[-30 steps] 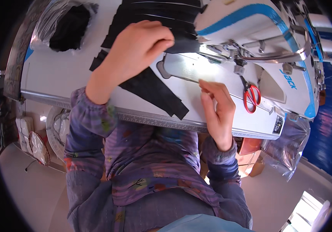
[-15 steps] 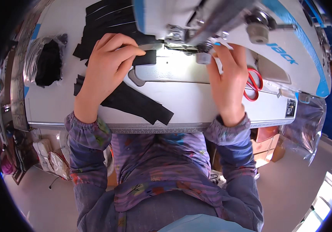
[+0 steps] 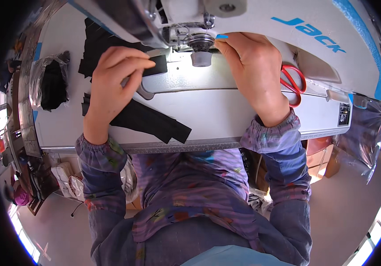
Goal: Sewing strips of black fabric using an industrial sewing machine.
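My left hand (image 3: pixel 113 80) pinches a black strip (image 3: pixel 157 65) flat on the machine bed (image 3: pixel 226 106), fingers pressed together. My right hand (image 3: pixel 254 71) is up at the needle area (image 3: pixel 200 46), fingertips together; what they grip, I cannot tell. Red scissors (image 3: pixel 294 84) lie just beside my right hand. More black fabric (image 3: pixel 150 122) lies under my left wrist.

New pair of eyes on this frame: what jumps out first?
The white sewing machine with blue trim fills the top of the view, its lit needle area at centre. Both hands work under it: the left hand pinches a black fabric strip lying across the white table, and the right hand reaches up to the machine's metal parts by the needle. Red-handled scissors lie just right of that hand.
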A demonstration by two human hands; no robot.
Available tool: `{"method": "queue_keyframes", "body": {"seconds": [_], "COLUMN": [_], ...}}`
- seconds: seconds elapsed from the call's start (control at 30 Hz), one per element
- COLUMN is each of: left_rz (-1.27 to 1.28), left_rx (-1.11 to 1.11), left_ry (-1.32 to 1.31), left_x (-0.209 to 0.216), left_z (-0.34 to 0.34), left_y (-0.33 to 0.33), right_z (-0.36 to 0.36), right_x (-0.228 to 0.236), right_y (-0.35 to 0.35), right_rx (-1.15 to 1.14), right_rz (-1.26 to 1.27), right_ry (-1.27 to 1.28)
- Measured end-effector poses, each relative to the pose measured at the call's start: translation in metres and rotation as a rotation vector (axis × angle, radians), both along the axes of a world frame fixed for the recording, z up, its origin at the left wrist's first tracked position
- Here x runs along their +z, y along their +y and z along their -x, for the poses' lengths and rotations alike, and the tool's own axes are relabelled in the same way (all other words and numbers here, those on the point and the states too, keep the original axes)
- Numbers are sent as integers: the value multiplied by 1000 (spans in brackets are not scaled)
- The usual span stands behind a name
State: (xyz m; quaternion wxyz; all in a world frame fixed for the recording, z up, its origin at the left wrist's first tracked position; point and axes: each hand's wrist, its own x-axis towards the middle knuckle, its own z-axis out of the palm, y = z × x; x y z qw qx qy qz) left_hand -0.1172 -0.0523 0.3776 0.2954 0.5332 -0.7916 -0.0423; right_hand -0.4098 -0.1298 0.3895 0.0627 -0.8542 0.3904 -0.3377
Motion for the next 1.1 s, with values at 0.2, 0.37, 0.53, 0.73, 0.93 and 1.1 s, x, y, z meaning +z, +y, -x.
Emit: {"method": "queue_keyframes", "body": {"seconds": [0.2,0.37,0.53,0.73,0.93,1.1], "left_rz": [19,57,73,29,42,22], "left_rx": [-148,-109,-86,-83,-118,-125], "left_ry": [7,1,-40,0,10,20], "left_x": [-2,-2,-3,-5,-4,-3], "left_z": [10,17,21,20,21,19], "left_y": [6,8,8,5,1,1], "right_z": [-7,-12,-31,-35,-34,-34], "right_x": [-10,-13,-26,-25,-26,-25], "right_y": [21,45,51,50,51,51], "right_rx": [-36,151,123,101,85,90], "right_rz": [-34,-80,-48,-28,-35,-48], "right_ry": [-232,-115,65,107,99,106]}}
